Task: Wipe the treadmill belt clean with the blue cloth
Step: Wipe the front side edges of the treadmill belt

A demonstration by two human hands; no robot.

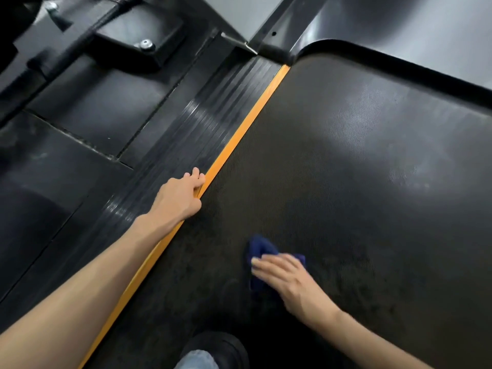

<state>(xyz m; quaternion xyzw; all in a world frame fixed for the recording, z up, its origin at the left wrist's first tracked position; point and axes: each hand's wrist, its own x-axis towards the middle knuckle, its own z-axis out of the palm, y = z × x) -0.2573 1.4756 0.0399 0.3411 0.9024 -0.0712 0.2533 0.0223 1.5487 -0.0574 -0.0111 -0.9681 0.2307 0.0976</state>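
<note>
While left hand (181,198) grips the orange strip (255,110), flat right hand (282,275) presses blue cloth (259,246) on the seemingly mostly unwiped treadmill belt (346,155).

Dim indoor scene. Soft light from above and the upper right leaves pale, hazy glare patches on the far half of the belt (359,161) and a grey sheen on the cover (399,30) beyond it. Thin white glints streak the ribbed rail (186,134). The strip (239,134) stands out bright orange. The floor (53,182) at left is nearly black, as is the near belt around the shoe (218,344). A faint shadow lies on the belt beside the left hand (181,198). The right hand (282,275) and cloth (259,247) are slightly smeared by motion. The top left corner is blurred. Wide-angle distortion bends lines near the edges.
</note>
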